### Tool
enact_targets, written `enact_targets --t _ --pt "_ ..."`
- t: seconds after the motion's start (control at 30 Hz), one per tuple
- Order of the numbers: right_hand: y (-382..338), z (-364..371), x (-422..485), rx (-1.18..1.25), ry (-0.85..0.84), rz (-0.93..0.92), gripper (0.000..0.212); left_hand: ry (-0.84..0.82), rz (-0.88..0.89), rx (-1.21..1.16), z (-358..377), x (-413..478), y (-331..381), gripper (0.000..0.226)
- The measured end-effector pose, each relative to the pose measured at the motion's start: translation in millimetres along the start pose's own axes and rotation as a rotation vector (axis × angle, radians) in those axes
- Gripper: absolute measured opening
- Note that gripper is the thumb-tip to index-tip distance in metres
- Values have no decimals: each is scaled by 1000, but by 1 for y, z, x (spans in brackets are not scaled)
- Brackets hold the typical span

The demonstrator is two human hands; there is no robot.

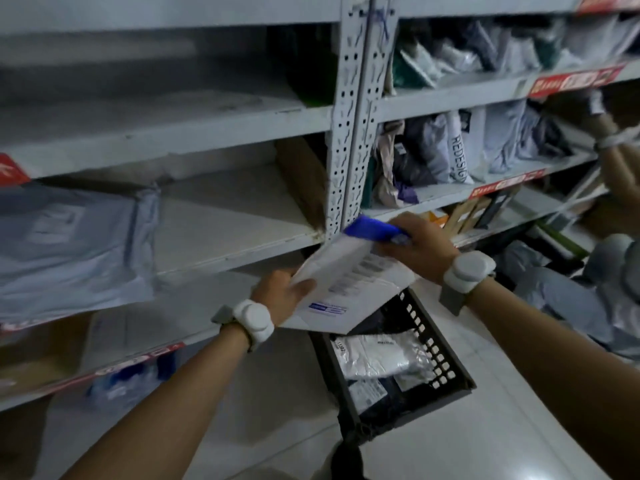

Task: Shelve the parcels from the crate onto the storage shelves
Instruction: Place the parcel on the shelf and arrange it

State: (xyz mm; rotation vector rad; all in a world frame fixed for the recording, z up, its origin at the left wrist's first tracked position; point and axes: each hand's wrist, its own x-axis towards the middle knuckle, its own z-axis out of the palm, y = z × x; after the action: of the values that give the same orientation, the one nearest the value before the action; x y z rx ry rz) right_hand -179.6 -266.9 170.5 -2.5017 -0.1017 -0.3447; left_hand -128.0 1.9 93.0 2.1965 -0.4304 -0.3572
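Left grip (284, 296) pinches the white parcel (349, 289) low-left; right grip (420, 249), clasping a blue object (372, 228), touches its top; long axis points at the shelves (225, 216).

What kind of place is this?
Probably a parcel storeroom or pickup point: metal shelves stuffed with bagged parcels, red label strips on their edges, a crate of more on the floor.

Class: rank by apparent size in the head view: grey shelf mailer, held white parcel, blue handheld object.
1. Grey plastic mailer bag on the left shelf.
2. White flat envelope parcel, though it is nearer the camera.
3. Blue oblong object.
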Motion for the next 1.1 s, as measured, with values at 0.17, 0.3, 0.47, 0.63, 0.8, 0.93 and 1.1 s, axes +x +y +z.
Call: enact_targets --t 0.17,0.3,0.47,0.63,0.8,0.93,1.1 --pt "-73 -1 -7 83 510 53 80 227 43 -260 -60 -51 14 33" --pt "-95 12 -3 511 439 150 100 375 122 -416 -110 -83 32 3" --pt "-110 41 -5 998 5 300 84 462 178 -521 -163 -120 46 6" --pt "-150 49 -14 1145 94 144 40 434 146 -632 -181 -147 33 40" --pt "-169 52 -13 1199 208 186 30 264 -81 -731 -164 -167 10 31" --pt "-173 60 -13 1156 257 229 18 144 -134 -772 -158 -181 -13 29" --pt "-186 78 -13 1094 260 274 19 166 -127 -809 -166 -186 -32 27"
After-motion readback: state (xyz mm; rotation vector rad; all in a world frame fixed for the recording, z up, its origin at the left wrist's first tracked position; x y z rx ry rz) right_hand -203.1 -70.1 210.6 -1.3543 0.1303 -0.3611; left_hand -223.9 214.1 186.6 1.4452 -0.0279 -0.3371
